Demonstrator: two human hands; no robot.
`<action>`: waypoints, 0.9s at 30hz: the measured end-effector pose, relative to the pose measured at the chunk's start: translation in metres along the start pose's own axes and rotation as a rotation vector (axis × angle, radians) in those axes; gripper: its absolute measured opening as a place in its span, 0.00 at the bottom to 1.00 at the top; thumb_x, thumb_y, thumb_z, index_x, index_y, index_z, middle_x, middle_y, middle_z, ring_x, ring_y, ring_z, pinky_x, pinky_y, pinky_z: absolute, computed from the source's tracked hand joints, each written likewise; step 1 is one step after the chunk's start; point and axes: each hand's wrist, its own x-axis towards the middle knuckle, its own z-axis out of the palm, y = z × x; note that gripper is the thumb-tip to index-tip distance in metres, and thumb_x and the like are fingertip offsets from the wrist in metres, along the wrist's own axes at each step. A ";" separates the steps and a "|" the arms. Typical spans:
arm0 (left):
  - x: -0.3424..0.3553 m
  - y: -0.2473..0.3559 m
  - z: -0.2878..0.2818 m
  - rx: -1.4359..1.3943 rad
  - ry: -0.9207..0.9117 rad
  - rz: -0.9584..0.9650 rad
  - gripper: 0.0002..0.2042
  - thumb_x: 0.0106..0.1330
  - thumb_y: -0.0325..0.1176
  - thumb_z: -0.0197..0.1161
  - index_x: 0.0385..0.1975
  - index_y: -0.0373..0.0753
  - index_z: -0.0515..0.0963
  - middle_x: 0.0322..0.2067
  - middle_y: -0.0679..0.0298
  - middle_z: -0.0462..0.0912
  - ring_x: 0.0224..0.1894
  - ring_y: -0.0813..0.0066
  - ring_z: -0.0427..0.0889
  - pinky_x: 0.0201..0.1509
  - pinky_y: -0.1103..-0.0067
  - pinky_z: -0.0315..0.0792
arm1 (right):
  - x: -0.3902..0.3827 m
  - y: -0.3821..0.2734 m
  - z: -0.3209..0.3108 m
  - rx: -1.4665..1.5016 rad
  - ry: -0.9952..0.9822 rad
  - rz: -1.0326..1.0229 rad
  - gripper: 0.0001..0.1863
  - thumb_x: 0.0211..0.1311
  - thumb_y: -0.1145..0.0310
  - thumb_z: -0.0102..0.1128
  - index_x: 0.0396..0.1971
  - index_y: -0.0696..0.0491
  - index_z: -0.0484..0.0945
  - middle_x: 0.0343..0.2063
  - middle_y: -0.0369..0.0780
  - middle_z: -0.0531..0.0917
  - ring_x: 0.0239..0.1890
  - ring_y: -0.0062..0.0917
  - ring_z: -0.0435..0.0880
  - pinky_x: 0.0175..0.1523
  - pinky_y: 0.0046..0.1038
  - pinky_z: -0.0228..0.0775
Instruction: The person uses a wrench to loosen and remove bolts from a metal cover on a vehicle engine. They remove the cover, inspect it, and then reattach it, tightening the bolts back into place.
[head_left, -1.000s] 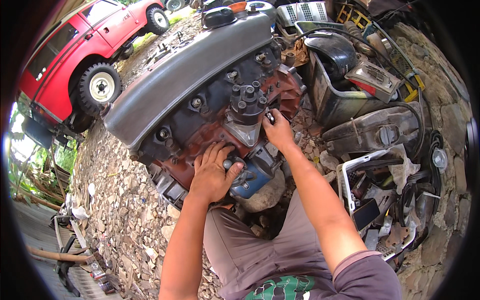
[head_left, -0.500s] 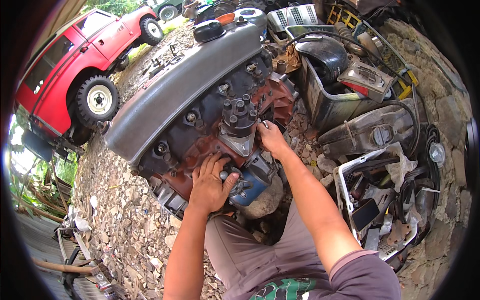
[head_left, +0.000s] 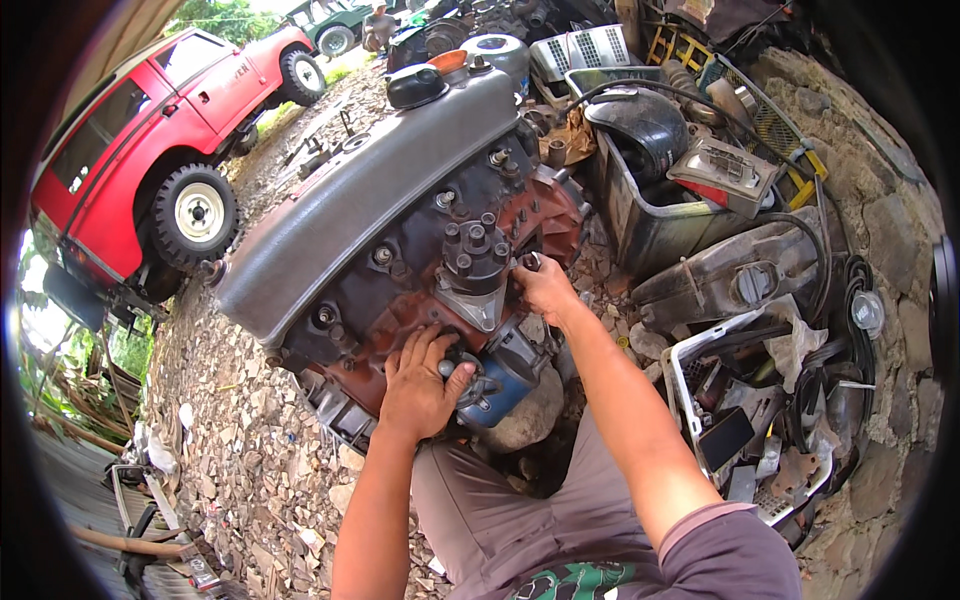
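A large engine (head_left: 385, 270) with a long grey valve cover (head_left: 370, 190) lies in front of me. My left hand (head_left: 418, 385) rests flat on its reddish-brown block, fingers stretched out. The left thumb lies over a dark round fitting (head_left: 474, 380) beside a blue oil filter (head_left: 502, 388). My right hand (head_left: 548, 290) is closed beside the black distributor (head_left: 474, 246). A short dark tool end (head_left: 530, 262) sticks up from that fist; its kind and the rest of it are hidden. Several spark plugs (head_left: 383, 256) stand in the dark side of the head.
Right of the engine are a bin (head_left: 650, 215) with a black helmet-like shell, a dirty tank (head_left: 740, 280) and a white crate (head_left: 690, 400) of parts and cables. Stony ground (head_left: 240, 440) spreads left. A red off-road vehicle (head_left: 190, 110) stands far left; a person (head_left: 379, 27) is behind.
My view has shifted slightly. The right fist has turned a little beside the distributor, and a dark tool end shows where a shiny tip was. My left hand stays on the block.
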 end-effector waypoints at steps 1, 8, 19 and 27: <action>0.000 0.001 0.000 -0.005 -0.002 0.000 0.28 0.68 0.57 0.48 0.60 0.45 0.66 0.65 0.55 0.62 0.69 0.57 0.56 0.68 0.57 0.48 | 0.000 0.001 0.001 -0.017 -0.002 0.016 0.10 0.65 0.63 0.55 0.27 0.52 0.73 0.16 0.32 0.71 0.11 0.16 0.63 0.13 0.23 0.48; 0.001 0.002 0.000 0.000 0.003 -0.016 0.28 0.68 0.58 0.47 0.59 0.44 0.67 0.65 0.55 0.62 0.69 0.58 0.56 0.68 0.57 0.48 | 0.010 0.009 0.011 0.368 0.039 0.399 0.11 0.66 0.62 0.49 0.24 0.49 0.69 0.14 0.31 0.68 0.08 0.15 0.59 0.11 0.23 0.43; 0.000 0.001 0.004 0.001 0.026 0.011 0.27 0.69 0.57 0.46 0.59 0.43 0.67 0.64 0.54 0.63 0.69 0.57 0.57 0.67 0.58 0.49 | 0.006 0.027 0.010 -0.372 0.303 -0.257 0.16 0.59 0.63 0.57 0.35 0.63 0.75 0.28 0.48 0.82 0.34 0.35 0.82 0.42 0.37 0.70; 0.001 0.008 0.001 -0.011 -0.003 -0.027 0.28 0.69 0.57 0.46 0.59 0.43 0.67 0.65 0.56 0.62 0.69 0.59 0.56 0.69 0.59 0.48 | 0.004 0.028 0.017 -0.226 0.290 -0.117 0.21 0.66 0.58 0.52 0.43 0.64 0.73 0.32 0.49 0.81 0.30 0.36 0.81 0.34 0.37 0.69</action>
